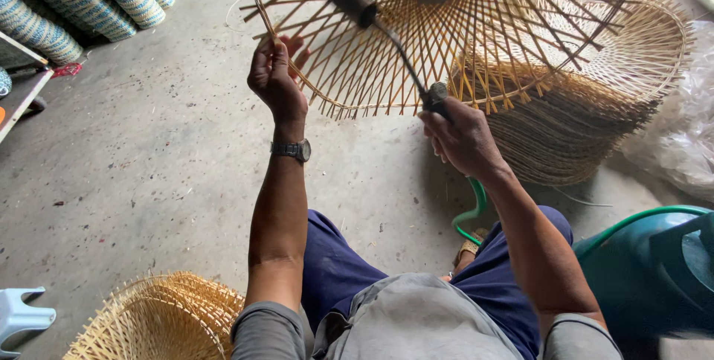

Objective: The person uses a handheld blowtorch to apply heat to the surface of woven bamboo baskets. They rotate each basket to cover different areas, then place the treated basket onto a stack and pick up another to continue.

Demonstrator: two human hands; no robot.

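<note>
Our left hand [275, 77] pinches the rim of the bamboo frame [416, 40], keeping it raised and tilted; our right hand [461, 137], fist closed just below that frame, grips a gas torch [387, 33], nozzle against the spokes, green hose [472, 211] trailing down

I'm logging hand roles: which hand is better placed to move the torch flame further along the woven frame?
Probably the right hand: it grips the torch, whose nozzle points at the woven frame. The left hand is holding the frame's rim.
</note>
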